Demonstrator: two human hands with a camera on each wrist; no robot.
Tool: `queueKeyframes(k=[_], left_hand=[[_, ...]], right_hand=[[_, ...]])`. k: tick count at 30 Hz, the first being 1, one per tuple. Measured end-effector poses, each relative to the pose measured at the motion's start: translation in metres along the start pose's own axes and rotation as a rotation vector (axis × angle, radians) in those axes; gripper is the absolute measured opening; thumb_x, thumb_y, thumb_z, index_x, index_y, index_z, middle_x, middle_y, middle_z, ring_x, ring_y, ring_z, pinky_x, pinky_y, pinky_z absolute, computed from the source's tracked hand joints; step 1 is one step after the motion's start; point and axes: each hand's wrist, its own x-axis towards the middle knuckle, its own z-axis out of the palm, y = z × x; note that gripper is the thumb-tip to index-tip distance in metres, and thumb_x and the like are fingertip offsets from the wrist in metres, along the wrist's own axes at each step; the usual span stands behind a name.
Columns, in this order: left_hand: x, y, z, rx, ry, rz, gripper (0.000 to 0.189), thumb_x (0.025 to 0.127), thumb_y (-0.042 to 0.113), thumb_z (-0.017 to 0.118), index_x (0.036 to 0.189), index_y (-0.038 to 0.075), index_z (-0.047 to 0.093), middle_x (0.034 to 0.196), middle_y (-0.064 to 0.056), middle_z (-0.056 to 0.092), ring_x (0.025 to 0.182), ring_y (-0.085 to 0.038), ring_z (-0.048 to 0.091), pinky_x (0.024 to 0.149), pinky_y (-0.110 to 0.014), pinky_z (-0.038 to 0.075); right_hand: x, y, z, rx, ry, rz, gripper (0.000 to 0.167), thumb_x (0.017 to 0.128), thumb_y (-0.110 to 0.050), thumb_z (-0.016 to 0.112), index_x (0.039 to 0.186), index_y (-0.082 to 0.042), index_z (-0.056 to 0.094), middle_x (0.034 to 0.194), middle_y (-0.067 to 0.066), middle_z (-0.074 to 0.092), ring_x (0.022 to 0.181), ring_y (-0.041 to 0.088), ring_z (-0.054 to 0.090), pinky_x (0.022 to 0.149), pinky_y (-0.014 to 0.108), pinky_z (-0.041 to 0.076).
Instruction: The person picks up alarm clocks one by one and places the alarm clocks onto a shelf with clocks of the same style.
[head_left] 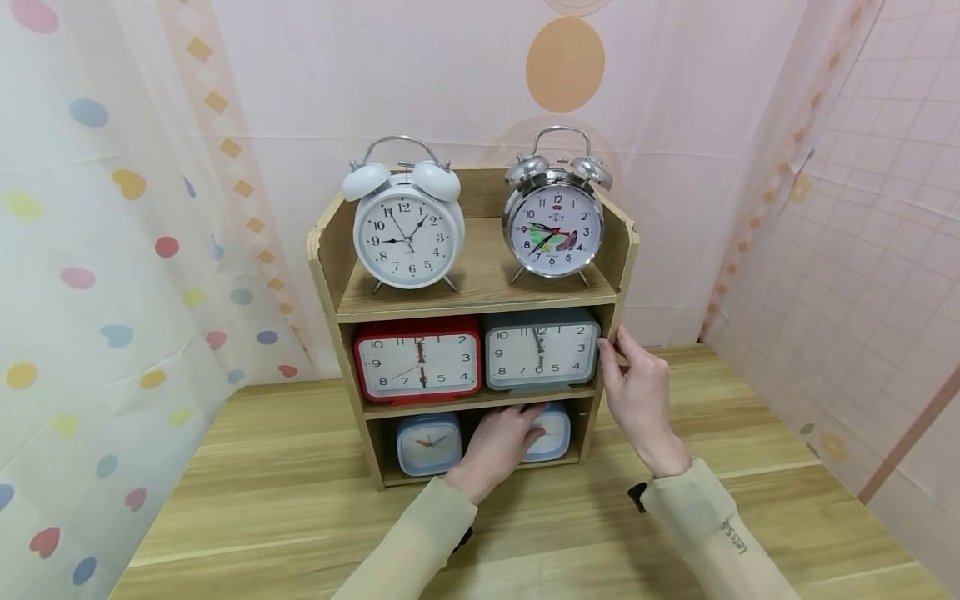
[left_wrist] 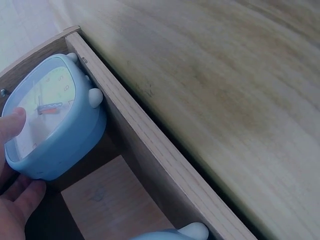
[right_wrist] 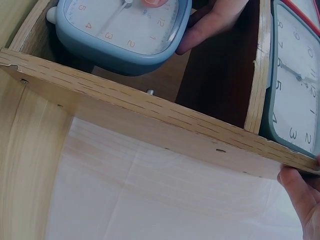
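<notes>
A small blue alarm clock (head_left: 553,435) stands in the bottom right of a wooden shelf (head_left: 480,307). My left hand (head_left: 497,443) grips it, the thumb on its white face and other fingers at its top edge, as the left wrist view of the clock (left_wrist: 70,145) shows. On the shelf's right side, my right hand (head_left: 639,390) pinches the side panel (right_wrist: 165,112) beside the grey clock (head_left: 542,350). A second small blue clock (head_left: 429,444) sits at the bottom left.
On the middle level, a red rectangular clock (head_left: 418,360) stands left of the grey one. A white twin-bell clock (head_left: 407,235) and a silver twin-bell clock (head_left: 555,225) stand on top. The shelf rests on a wooden table (head_left: 277,500), with patterned curtains (head_left: 300,83) around it.
</notes>
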Motion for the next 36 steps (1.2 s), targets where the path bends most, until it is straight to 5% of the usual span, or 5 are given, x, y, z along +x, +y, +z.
queueKeyframes(k=[9,20,27,32,36], left_hand=[[-0.002,0.0,0.001,0.009,0.007,0.001,0.037,0.099,0.028,0.073,0.134,0.016,0.071,0.101,-0.005,0.079,0.082,-0.02,0.074,0.068,-0.034,0.059],[-0.009,0.002,-0.006,0.045,0.039,0.026,0.044,0.099,0.036,0.071,0.139,0.017,0.067,0.112,-0.004,0.077,0.092,-0.022,0.074,0.075,-0.036,0.061],[-0.019,0.0,-0.015,0.05,0.049,0.051,0.048,0.099,0.035,0.073,0.143,0.018,0.065,0.134,-0.007,0.071,0.112,-0.026,0.073,0.093,-0.042,0.061],[-0.03,-0.005,-0.019,0.048,0.112,0.126,0.049,0.095,0.035,0.077,0.14,0.019,0.066,0.136,-0.007,0.069,0.115,-0.027,0.072,0.092,-0.039,0.062],[-0.039,-0.005,-0.025,0.045,0.139,0.16,0.05,0.094,0.039,0.078,0.139,0.018,0.067,0.139,-0.007,0.069,0.12,-0.027,0.07,0.091,-0.038,0.063]], right_hand=[[-0.001,0.0,0.001,-0.015,0.001,-0.006,0.012,0.099,-0.001,0.067,0.088,0.004,0.064,0.072,0.02,0.071,0.073,0.036,0.079,0.055,0.039,0.06],[0.0,0.001,0.002,0.016,0.0,-0.009,0.013,0.099,-0.001,0.067,0.088,0.005,0.066,0.076,0.021,0.073,0.075,0.038,0.079,0.058,0.011,0.051],[0.003,0.002,0.001,0.024,-0.005,-0.003,0.011,0.098,0.0,0.068,0.09,0.007,0.068,0.086,0.025,0.077,0.088,0.043,0.079,0.057,0.028,0.06],[0.004,0.003,-0.003,0.04,-0.042,0.035,0.01,0.099,-0.001,0.068,0.095,0.008,0.069,0.092,0.028,0.078,0.093,0.045,0.078,0.063,0.02,0.06],[0.004,0.004,-0.011,0.055,-0.09,0.103,0.017,0.1,-0.004,0.067,0.112,0.008,0.072,0.105,0.029,0.078,0.101,0.045,0.077,0.071,0.033,0.062]])
